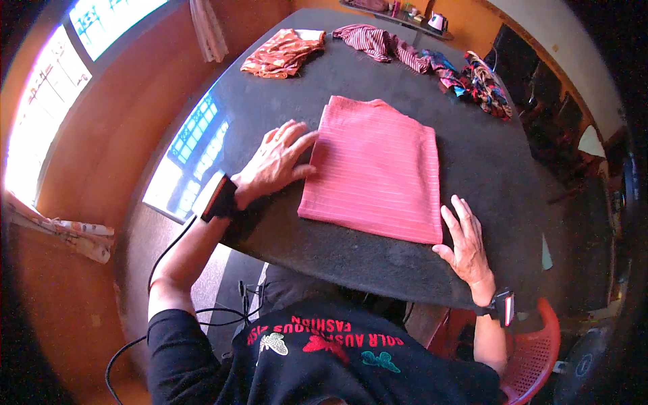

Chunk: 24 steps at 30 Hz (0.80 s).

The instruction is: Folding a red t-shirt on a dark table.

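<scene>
A folded pink cloth [374,167] with thin pale stripes lies flat on the dark table [354,263] in front of me. At its left edge is my left hand [283,157], fingers spread and pointing at the cloth; whether the fingertips touch it I cannot tell. My right hand [466,243] is beside the cloth's near right corner, fingers apart, thumb close to that corner. Neither hand grips anything. A device on a black strap [217,196] sits on my left wrist, with a cable running from it. Another strapped device [501,307] is on my right wrist.
An orange patterned folded cloth [286,53] lies at the table's far left. Along the far right are a crumpled striped cloth [372,43] and a multicoloured one [486,86]. A red plastic chair [536,354] stands at right. Behind, a wall shelf [400,20] holds a kettle [437,22].
</scene>
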Motion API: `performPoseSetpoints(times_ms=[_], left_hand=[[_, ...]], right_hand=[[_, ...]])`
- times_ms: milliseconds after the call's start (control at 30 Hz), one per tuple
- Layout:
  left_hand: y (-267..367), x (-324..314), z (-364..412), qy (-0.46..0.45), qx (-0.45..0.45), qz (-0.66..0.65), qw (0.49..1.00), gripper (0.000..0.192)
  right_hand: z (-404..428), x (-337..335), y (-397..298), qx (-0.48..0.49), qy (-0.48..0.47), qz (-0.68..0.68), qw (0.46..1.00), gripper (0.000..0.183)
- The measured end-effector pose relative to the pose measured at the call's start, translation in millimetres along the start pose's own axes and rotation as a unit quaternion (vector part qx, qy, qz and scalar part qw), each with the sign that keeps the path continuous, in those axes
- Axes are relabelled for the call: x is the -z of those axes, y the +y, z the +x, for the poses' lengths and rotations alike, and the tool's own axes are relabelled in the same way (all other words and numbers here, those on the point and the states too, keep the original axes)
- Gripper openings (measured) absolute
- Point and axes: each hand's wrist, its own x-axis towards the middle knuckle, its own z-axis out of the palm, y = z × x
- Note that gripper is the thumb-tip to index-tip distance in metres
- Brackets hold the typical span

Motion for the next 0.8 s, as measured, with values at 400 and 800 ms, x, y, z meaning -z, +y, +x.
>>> performPoseSetpoints(times_ms=[400, 800], left_hand=[[50, 15, -41, 0.023, -0.158, -0.012, 0.987, 0.031], [63, 23, -78, 0.007, -0.118, -0.047, 0.992, 0.008]], right_hand=[[29, -8, -27, 0.117, 0.129, -0.059, 0.983, 0.025], [-2, 5, -48, 0.121, 0.112, 0.016, 0.986, 0.024]])
